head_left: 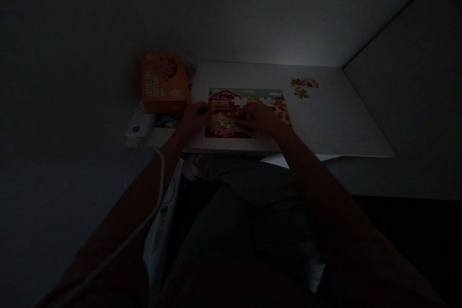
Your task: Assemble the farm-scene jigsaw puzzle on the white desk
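A jigsaw puzzle [224, 130] with a red barn, a pink animal and green ground lies on the white table, partly covered by my hands. My left hand [196, 118] rests at its left edge, thumb and forefinger a little apart on the picture, with nothing visible between them. Over the middle of the puzzle, my right hand [260, 118] has its fingers curled together and pointing left. Whatever those fingertips pinch is hidden in the dim light. Pale gaps show in the picture near the right fingers.
Loose puzzle pieces [303, 89] lie at the right rear of the table [325, 120]. An orange puzzle box [164, 82] stands at the left, above a dark printed sheet [168, 120]. A white device [140, 124] with a cable sits on the left corner. Walls border the table's back and right.
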### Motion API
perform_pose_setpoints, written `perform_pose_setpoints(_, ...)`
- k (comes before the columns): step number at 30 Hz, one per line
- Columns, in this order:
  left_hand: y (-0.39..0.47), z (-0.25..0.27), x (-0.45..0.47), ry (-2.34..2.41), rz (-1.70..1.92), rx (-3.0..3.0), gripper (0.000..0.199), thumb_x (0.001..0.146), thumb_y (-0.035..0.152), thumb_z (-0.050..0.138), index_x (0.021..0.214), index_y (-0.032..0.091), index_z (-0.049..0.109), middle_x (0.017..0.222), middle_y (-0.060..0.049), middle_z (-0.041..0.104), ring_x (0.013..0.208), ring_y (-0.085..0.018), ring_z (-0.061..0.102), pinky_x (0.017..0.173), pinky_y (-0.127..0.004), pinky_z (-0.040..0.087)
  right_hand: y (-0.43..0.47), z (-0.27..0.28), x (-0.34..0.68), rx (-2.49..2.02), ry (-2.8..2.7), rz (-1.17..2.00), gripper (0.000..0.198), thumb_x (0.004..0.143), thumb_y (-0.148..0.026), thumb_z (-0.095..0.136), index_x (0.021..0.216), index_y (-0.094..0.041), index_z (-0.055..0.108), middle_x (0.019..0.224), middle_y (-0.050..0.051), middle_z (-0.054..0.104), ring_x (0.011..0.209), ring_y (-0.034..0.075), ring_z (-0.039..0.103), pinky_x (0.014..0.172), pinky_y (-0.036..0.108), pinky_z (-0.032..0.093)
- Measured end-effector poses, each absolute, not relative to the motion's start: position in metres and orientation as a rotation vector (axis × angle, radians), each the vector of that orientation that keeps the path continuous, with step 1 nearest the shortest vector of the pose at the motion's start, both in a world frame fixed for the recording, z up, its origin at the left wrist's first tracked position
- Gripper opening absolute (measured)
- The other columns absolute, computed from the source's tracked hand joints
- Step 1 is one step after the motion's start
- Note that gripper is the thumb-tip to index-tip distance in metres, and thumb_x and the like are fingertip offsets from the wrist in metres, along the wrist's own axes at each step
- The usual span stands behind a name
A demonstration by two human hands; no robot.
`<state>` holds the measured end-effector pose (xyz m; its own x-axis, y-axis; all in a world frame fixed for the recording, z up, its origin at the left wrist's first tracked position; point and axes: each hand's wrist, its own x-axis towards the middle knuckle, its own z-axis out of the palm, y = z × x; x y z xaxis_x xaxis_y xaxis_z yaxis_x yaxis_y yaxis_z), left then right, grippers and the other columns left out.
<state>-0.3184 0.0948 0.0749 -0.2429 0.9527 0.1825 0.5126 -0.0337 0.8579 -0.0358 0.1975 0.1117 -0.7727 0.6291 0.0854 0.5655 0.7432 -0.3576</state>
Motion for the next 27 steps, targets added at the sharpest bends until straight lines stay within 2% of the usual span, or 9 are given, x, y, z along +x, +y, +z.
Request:
perform_pose_setpoints(9,0.095,0.073,-0.318,1.766,1.216,1.541,0.046,0.094,0.068,0.083,0.098,0.022,0.076,0.100,-0.008,0.083,0.094,-0.026,0.075,0.087,-0.039,0.059,0.205,0.101,-0.029,-0.794,-2.688,0.597,0.024,0.106,-0.044,0.082,0.119,-0.026,0.093,0.124,0.012,0.086,0.113,0.033,0.079,0.105,0.045,0.058)
perform_pose_setpoints(17,0.089,0.077,-0.318,1.751,1.168,1.638,0.040,0.093,0.061,0.084,0.102,0.023,0.081,0.098,-0.008,0.082,0.089,-0.024,0.071,0.078,-0.036,0.054,0.203,0.099,-0.030,-0.742,-2.688,0.630,0.024,0.106,-0.043,0.080,0.119,-0.029,0.094,0.128,0.012,0.086,0.120,0.035,0.078,0.111,0.049,0.057)
perform_pose_setpoints(21,0.086,0.079,-0.315,1.758,1.136,1.664,0.042,0.091,0.063,0.086,0.102,0.023,0.081,0.090,-0.006,0.078,0.082,-0.023,0.066,0.073,-0.035,0.049,0.203,0.101,-0.031,-0.737,-2.700,0.669,0.024,0.106,-0.046,0.080,0.116,-0.030,0.094,0.124,0.012,0.087,0.117,0.035,0.078,0.110,0.050,0.058)
perform_pose_setpoints(27,0.088,0.079,-0.315,1.785,1.111,1.677,0.036,0.095,0.057,0.085,0.102,0.022,0.081,0.090,-0.005,0.076,0.084,-0.023,0.066,0.079,-0.036,0.051,0.200,0.101,-0.030,-0.754,-2.622,0.685,0.033,0.107,-0.053,0.078,0.122,-0.028,0.093,0.123,0.012,0.086,0.111,0.033,0.077,0.106,0.048,0.058)
